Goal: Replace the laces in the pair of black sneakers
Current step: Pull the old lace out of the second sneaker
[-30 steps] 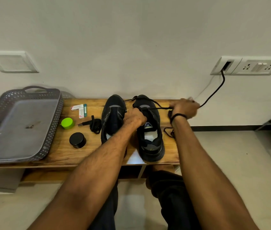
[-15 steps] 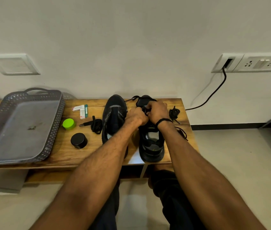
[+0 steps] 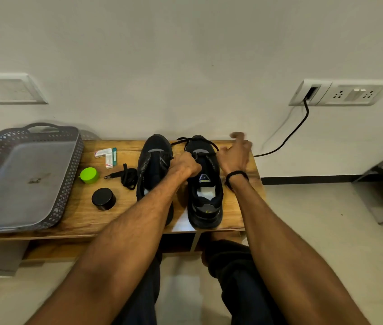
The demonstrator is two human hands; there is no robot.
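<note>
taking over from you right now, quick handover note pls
Left hand grips the right sneaker at its eyelets.
Right hand is blurred; the lace runs toward it, grip unclear.
Left sneaker shows no lace; a spare lace bundle lies beside it.
Done: neither sneaker fully laced.
Left: finish the right sneaker, then lace the left.

Blk wristband (image 3: pixel 236 175), dk trousers (image 3: pixel 231 268)

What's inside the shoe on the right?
A pale insole shows in the shoe, near the heel. The left hand, gripping the lace, and the tongue cover the toe end.
</note>
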